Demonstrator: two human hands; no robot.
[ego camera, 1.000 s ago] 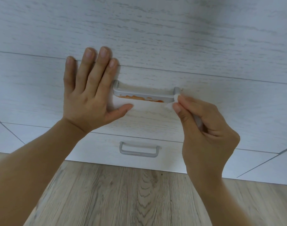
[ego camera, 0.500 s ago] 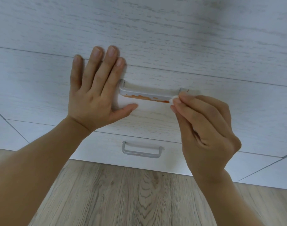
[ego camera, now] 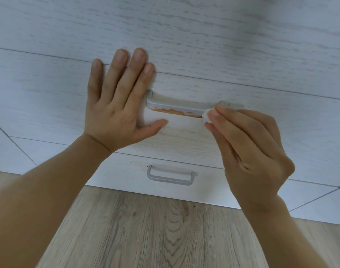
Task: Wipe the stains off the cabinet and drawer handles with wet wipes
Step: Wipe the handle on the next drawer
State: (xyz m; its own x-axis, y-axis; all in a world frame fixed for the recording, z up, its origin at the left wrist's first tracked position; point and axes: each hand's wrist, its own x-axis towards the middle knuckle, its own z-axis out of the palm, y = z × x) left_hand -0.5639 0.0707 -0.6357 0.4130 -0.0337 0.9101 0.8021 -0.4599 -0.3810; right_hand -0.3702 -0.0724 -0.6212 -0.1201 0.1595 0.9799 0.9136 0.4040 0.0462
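Note:
A grey drawer handle (ego camera: 177,107) on the white wood-grain drawer front (ego camera: 184,132) carries an orange stain (ego camera: 175,111) along its lower edge. My right hand (ego camera: 248,151) pinches a small white wet wipe (ego camera: 206,115) between thumb and fingers and holds it against the handle's right end. My left hand (ego camera: 117,111) lies flat with straight fingers on the drawer front, just left of the handle, thumb stretched out below it.
A second grey handle (ego camera: 171,176) sits on the lower drawer (ego camera: 117,175) and shows no stain. More white cabinet panels (ego camera: 165,35) run above and to both sides. Light wood flooring (ego camera: 146,229) lies below.
My right hand has slid the wipe a little leftward along the handle's right end. My left hand stays pressed flat beside the handle.

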